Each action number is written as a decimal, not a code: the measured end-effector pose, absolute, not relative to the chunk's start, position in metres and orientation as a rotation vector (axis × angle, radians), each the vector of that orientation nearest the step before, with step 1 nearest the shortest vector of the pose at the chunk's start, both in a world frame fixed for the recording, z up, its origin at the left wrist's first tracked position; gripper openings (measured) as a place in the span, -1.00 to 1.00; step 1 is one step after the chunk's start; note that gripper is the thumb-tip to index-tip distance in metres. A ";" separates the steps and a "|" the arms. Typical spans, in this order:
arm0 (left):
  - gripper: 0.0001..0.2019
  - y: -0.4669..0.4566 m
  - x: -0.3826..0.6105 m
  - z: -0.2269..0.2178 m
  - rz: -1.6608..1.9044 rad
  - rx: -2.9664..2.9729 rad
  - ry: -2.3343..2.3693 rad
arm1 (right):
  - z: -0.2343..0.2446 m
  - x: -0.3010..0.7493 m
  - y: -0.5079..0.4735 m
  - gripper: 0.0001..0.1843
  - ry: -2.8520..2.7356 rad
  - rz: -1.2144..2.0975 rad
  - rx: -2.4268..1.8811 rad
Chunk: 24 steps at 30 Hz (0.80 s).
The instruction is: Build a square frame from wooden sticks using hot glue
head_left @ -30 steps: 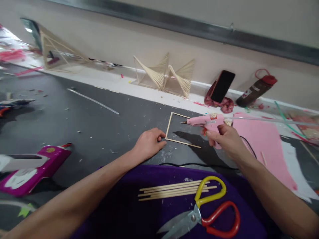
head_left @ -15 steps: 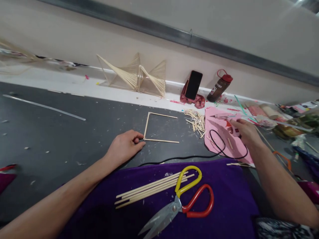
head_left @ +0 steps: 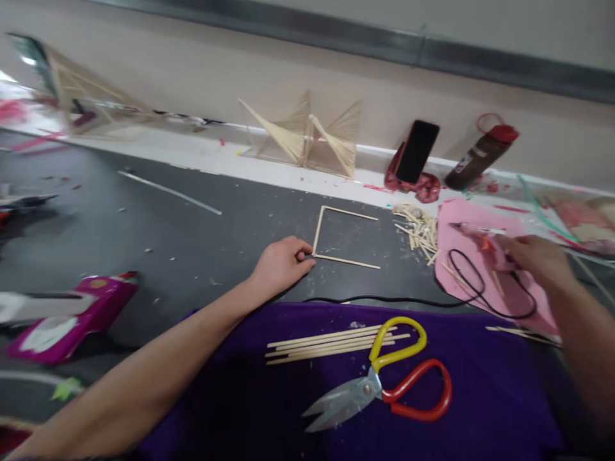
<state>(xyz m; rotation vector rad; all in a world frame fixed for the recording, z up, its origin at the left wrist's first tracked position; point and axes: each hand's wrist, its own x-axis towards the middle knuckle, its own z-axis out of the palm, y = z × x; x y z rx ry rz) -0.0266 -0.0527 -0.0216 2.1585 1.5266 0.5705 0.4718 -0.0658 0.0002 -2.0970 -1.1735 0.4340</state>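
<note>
"Where is it all, big things first?"

"The grey desk (head_left: 187, 237) is the biggest. The purple cloth (head_left: 485, 365) is on my side of it. The pink sheet (head_left: 461, 211) is on the right. The stick frame (head_left: 318, 232) lies flat near the middle of the desk, with its right side open. My left hand (head_left: 286, 262) pinches its near left corner. The glue gun (head_left: 494, 255) is over the pink sheet, with my right hand (head_left: 541, 259) at its handle. That part is blurry, so I can't tell if those fingers are tight."

"How do you do this bit well?"

"I think I should hold the frame softly and flat, so it won't twist. I should move the gun slowly, so the black cord (head_left: 384, 299) won't drag the sticks. The tip should point away from my skin, as it may be hot."

"How many of each?"

"1 desk, 1 cloth, 1 sheet. By the wall (head_left: 192, 77), 3 stick models (head_left: 281, 141): 1 big blurry model far left, 2 side by side. 1 frame, made of 3 sticks. 1 glue gun, 1 bottle (head_left: 482, 157), 1 pair of scissors (head_left: 368, 388), 1 phone (head_left: 418, 152). On the cloth, at least 4 loose sticks (head_left: 331, 341); they lie too close to be sure. The short bits (head_left: 419, 234) beside the sheet are too many to count."
</note>
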 end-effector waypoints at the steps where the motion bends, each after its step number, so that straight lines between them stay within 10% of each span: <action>1: -0.80 -0.053 -0.027 -0.022 0.585 2.147 1.530 | 0.004 0.470 -0.065 -0.64 -1.222 0.162 -2.360; 4: -0.80 -0.053 -0.026 -0.022 0.583 2.104 1.536 | 0.016 0.433 -0.066 -0.63 -1.599 -0.310 -2.502; 11: -0.81 -0.057 -0.029 -0.018 0.654 2.051 1.576 | 0.005 0.235 -0.078 -0.77 -2.393 0.287 -1.379; 24: -0.81 -0.058 -0.035 -0.028 0.757 2.499 1.363 | -0.035 0.193 -0.065 -0.77 -2.520 -0.013 -1.270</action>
